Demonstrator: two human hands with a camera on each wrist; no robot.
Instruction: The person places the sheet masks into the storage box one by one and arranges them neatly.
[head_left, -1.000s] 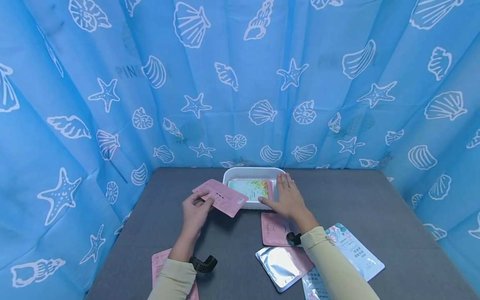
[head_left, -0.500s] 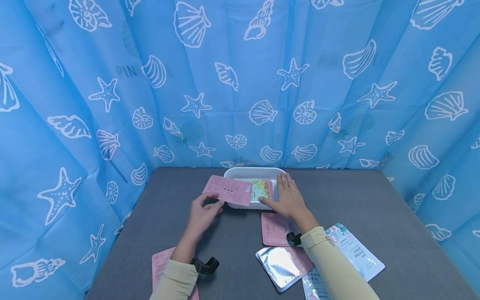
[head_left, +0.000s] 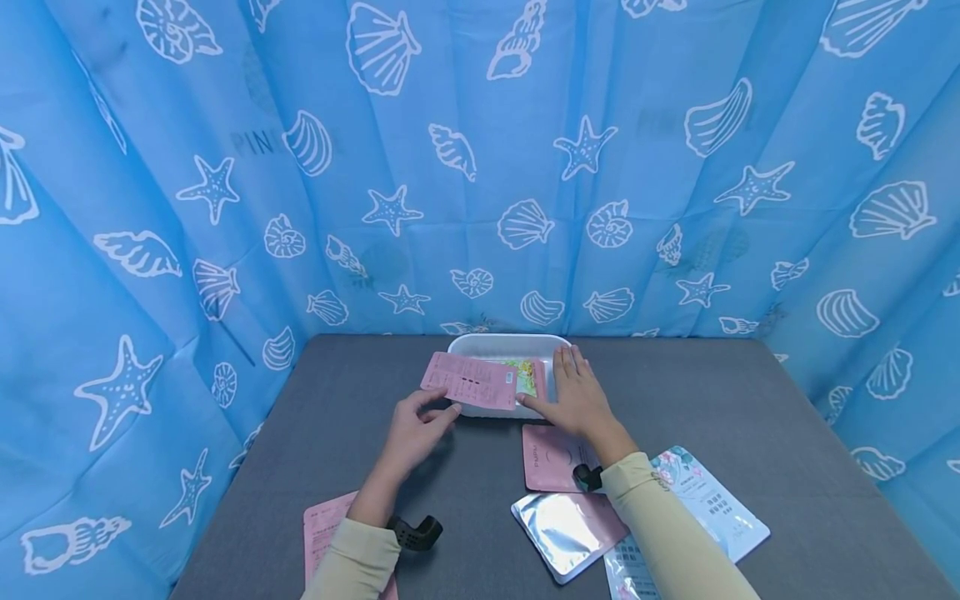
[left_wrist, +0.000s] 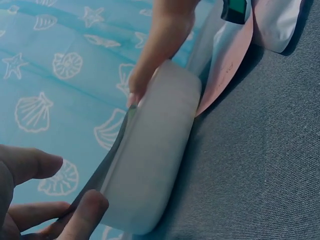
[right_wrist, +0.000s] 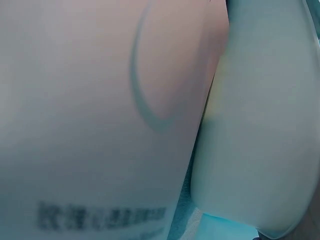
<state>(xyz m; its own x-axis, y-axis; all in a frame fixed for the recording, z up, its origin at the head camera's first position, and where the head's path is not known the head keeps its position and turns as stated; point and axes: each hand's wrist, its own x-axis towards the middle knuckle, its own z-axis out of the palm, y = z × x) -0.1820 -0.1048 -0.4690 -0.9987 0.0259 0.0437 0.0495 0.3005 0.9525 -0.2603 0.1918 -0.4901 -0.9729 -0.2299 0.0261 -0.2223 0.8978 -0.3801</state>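
My left hand [head_left: 416, 429] pinches a pink sheet mask packet [head_left: 476, 382] by its near left corner. The packet slants over the left part of a white plastic box [head_left: 510, 342], its printed side up. In the left wrist view the packet [left_wrist: 111, 157] shows edge-on along the box rim, with a fingertip [left_wrist: 90, 207] against its end. Inside the box lie a green-and-yellow printed packet [head_left: 522, 377] and a pink one, partly covered. My right hand [head_left: 577, 400] rests with straight fingers along the box's right rim, thumb at the front rim.
Near my right forearm lie a pink packet [head_left: 551, 462], a silver packet [head_left: 562, 533] and a white-blue floral packet [head_left: 720, 508], with another partly under the sleeve. A pink packet [head_left: 322, 529] lies beneath my left forearm. A blue shell-print curtain [head_left: 480, 167] stands behind the grey table.
My left hand has carried the pink packet rightward and turned it, so it now covers the left part of the box. My right hand has stayed at the rim.
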